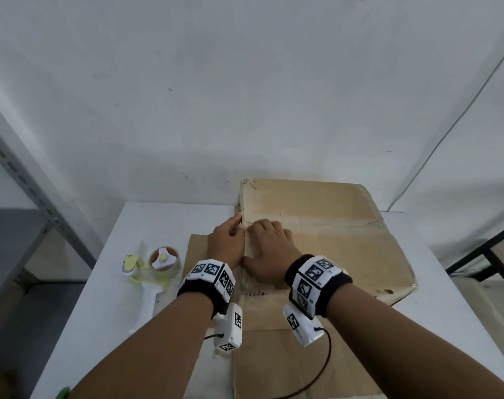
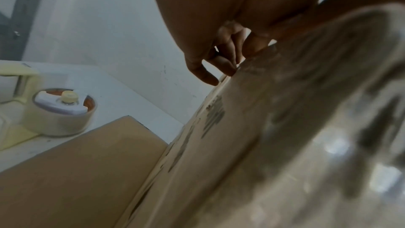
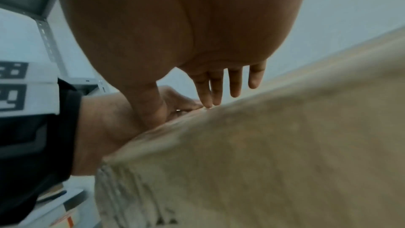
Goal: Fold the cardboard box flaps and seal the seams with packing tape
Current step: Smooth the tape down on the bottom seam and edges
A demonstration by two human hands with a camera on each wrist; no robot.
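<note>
A worn brown cardboard box [image 1: 345, 249] stands on the white table [image 1: 147, 220] with its top flaps folded shut and clear tape along the middle seam [image 1: 317, 226]. Both hands are at its left top edge. My left hand [image 1: 236, 228] lies against the box's left side, fingertips [image 2: 228, 70] touching the edge. My right hand [image 1: 266, 228] rests flat on the top with straight fingers [image 3: 234, 86] pressing down beside the left one. The box side [image 2: 263, 127] shows shiny tape. A tape dispenser [image 1: 163, 262] with a clear roll [image 2: 63, 112] lies on the table to the left, untouched.
Flat cardboard [image 1: 197, 246] lies under and in front of the box. A grey metal shelf upright [image 1: 29, 182] stands at the left, a black frame [image 1: 489, 249] at the right, a white wall close behind. Something green [image 1: 63, 393] is at the table's near left corner.
</note>
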